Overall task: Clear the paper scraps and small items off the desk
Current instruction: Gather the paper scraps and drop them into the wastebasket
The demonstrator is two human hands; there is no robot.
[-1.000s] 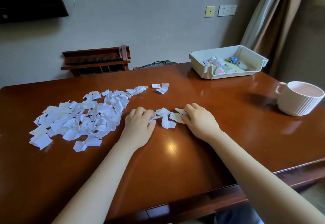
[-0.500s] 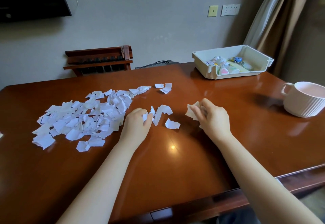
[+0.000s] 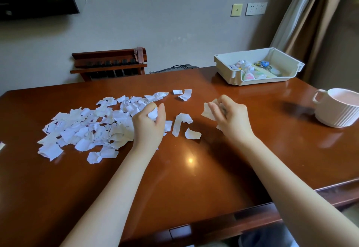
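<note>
A wide pile of white paper scraps (image 3: 87,128) covers the left half of the brown desk (image 3: 194,178). My left hand (image 3: 149,124) is lifted at the pile's right edge and grips a few scraps in curled fingers. My right hand (image 3: 231,118) is raised off the desk and holds a small bunch of scraps (image 3: 208,110) that stick out past its fingers. Between the hands lie a few loose scraps (image 3: 181,122). Two more scraps (image 3: 183,93) lie further back.
A cream plastic tray (image 3: 229,72) with small toys stands at the back right. A ribbed white mug (image 3: 338,110) sits at the right edge. A wooden rack (image 3: 110,64) and a wall stand behind the desk. One scrap (image 3: 1,145) lies at the far left edge.
Both hands have lifted off the desk with scraps gathered in them. The right hand moved right and up, leaving a few scraps between the hands.
</note>
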